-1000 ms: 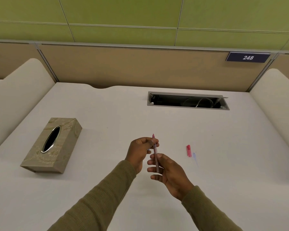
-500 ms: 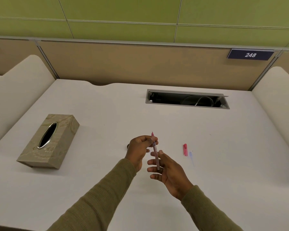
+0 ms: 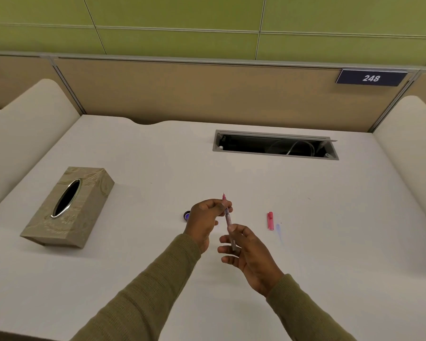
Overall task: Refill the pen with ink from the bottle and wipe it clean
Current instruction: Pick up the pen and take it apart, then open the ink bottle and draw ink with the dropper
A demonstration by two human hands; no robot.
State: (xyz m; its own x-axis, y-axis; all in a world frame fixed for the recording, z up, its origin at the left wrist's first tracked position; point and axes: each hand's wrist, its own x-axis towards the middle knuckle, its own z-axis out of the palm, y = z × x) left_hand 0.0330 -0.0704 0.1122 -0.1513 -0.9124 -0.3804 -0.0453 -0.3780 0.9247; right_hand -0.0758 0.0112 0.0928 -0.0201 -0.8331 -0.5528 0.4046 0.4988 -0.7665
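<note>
Over the white desk (image 3: 133, 267) both hands still grip the pen (image 3: 228, 219); ink bottle (image 3: 187, 215) now peeks out

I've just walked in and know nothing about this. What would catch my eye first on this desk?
First, the two hands at the centre: the left hand and right hand hold a slim pen between them, pink tip pointing away. Just right of them a pink pen cap lies on the white desk, and a tan tissue box sits far left. A small dark ink bottle peeks out behind the left hand.
</note>
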